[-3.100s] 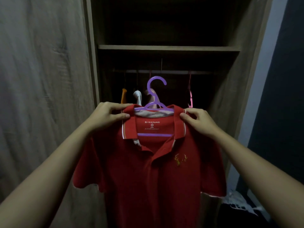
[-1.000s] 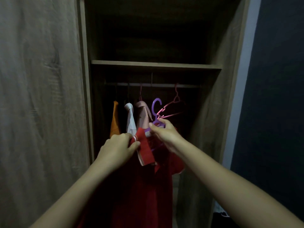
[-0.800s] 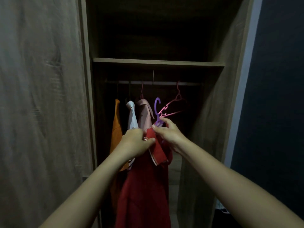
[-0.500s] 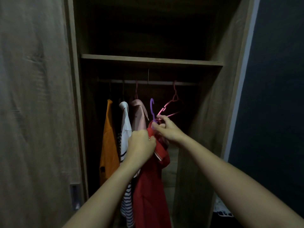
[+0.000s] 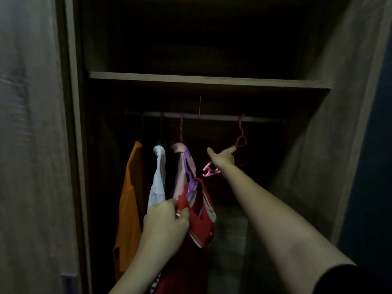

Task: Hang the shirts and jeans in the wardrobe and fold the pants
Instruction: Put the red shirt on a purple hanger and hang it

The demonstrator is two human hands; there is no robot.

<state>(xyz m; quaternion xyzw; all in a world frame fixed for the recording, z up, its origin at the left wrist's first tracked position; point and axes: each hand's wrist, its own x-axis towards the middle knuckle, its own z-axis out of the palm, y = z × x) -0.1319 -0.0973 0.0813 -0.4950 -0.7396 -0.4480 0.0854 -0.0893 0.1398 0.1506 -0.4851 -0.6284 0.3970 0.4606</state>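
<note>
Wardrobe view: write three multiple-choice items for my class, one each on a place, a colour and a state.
1. Where does the empty pink hanger hang?
A) on the shelf
B) on the door
C) on the rail

2. What colour is the hanger inside the red shirt?
A) purple
B) green
C) yellow

3. What is the left hand doing?
A) lying flat and open
B) gripping the red shirt's collar
C) holding the rail

Answers:
1 C: its hook sits over the rail.
2 A: a purple hook rises from the collar.
3 B: its fingers and thumb pinch the collar's edge.
</note>
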